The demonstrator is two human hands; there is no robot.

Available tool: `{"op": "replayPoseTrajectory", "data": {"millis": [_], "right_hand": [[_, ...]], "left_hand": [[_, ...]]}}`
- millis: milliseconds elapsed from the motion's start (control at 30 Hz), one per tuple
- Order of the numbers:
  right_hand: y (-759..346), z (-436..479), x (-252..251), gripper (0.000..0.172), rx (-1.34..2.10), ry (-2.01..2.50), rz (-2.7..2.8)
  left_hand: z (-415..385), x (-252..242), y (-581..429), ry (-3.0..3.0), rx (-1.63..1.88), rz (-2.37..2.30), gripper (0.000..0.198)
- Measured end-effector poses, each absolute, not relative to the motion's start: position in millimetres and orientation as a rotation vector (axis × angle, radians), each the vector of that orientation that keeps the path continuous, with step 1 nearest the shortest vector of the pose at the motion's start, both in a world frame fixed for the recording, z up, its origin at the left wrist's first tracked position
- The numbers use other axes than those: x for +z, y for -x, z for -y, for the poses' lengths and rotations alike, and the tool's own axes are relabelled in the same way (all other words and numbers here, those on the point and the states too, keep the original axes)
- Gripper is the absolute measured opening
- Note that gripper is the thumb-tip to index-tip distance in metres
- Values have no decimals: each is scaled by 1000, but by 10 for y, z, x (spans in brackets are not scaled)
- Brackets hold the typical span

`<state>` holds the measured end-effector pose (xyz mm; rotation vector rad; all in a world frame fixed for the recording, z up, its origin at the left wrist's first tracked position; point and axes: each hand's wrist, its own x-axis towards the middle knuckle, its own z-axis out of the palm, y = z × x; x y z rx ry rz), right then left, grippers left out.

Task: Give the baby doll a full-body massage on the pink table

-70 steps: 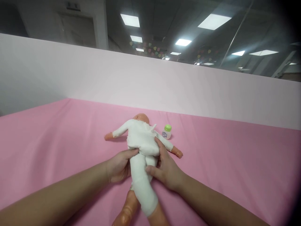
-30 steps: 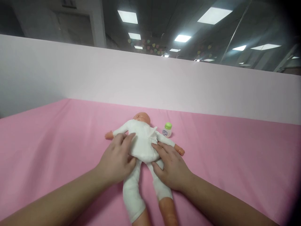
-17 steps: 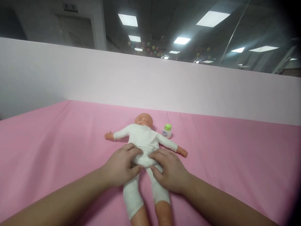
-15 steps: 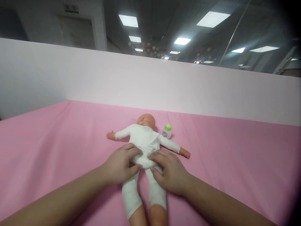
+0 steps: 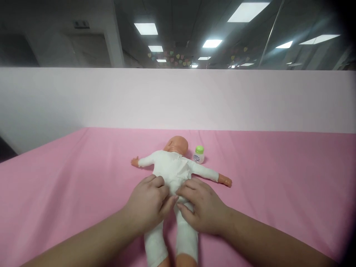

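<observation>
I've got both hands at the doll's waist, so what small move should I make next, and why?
I'd probably smooth the white clothing with your right hand. It looks creased just beyond that hand, while your left hand is at the other side of the waist, where it could likely steady the doll.

A smooth pink sheet [image 5: 278, 178], faintly creased in places, covers the broad flat surface. On it a baby doll [image 5: 169, 163] in white lies stretched out, head toward the far edge, arms spread to either side, legs toward the viewer. Near its head a small clear bottle [image 5: 198, 158] with a green cap [image 5: 199, 149] stands upright.
</observation>
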<state>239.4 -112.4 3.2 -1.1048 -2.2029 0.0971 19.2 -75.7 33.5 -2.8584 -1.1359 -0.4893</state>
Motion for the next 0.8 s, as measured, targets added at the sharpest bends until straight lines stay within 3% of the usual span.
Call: {"op": "replayPoseTrajectory", "data": {"millis": [333, 600, 800], "right_hand": [[-2383, 1079, 2, 20, 172, 1130, 2178], [-2396, 1073, 93, 11, 323, 1160, 2139], [-2396, 1115, 20, 6, 150, 1012, 2073]], "left_hand": [[636, 198, -233, 3002, -793, 1104, 22], [651, 243, -197, 3063, -747, 1053, 23], [706, 248, -154, 2940, -894, 873, 19]]}}
